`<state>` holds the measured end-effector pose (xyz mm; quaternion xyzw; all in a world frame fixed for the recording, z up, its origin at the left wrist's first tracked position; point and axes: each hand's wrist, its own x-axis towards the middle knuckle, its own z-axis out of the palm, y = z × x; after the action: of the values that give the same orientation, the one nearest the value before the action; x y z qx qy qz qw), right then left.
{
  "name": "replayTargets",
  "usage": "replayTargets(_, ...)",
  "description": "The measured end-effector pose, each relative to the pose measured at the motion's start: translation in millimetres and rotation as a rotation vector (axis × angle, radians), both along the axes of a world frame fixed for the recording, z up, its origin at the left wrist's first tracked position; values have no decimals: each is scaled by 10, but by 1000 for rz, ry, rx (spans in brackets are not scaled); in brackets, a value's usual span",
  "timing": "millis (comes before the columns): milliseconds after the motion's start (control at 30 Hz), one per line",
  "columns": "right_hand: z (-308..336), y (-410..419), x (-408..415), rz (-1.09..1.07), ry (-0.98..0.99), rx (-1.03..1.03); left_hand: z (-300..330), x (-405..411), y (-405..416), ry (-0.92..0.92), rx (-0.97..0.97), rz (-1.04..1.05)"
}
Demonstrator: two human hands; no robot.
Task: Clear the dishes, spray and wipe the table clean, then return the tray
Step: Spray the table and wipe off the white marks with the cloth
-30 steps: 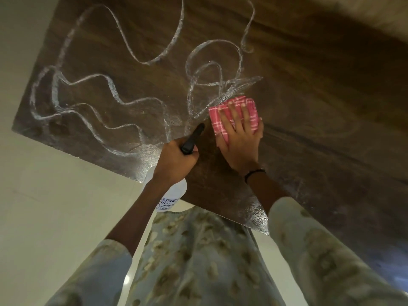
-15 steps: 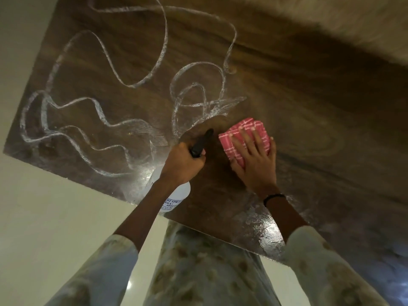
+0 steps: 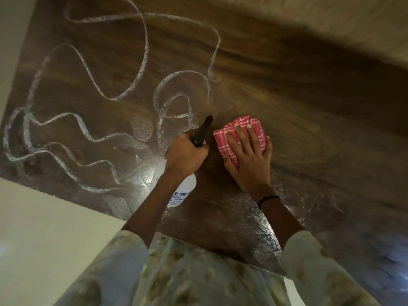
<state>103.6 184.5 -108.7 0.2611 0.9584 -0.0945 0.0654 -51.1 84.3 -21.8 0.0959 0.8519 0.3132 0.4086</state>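
Observation:
A dark wooden table [image 3: 298, 89] fills the view, with white looping spray trails [image 3: 141, 62] across its left half. My left hand [image 3: 186, 154] grips a white spray bottle [image 3: 176, 188] by its black nozzle head [image 3: 202, 131], near the table's front edge. Just to the right, my right hand [image 3: 249, 160] presses flat on a folded pink checked cloth [image 3: 240, 135] lying on the table top. A black band sits on my right wrist.
Pale floor [image 3: 44, 228] lies left of and below the table edge. A wet sheen covers the table's front strip [image 3: 260, 221]. No dishes or tray are in view.
My right hand and the cloth have slid toward me and slightly right, wiping away the near end of the spray trail. The left hand with the bottle has kept beside it.

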Motion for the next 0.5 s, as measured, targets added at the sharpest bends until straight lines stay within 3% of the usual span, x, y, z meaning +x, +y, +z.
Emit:
replayTargets(333,44,547,-902,-142,32,-67,27,-126,-115,12,-7,105)
replayTargets(500,-28,140,-1247,16,100,-65,24,-218,-151,27,-2,121)
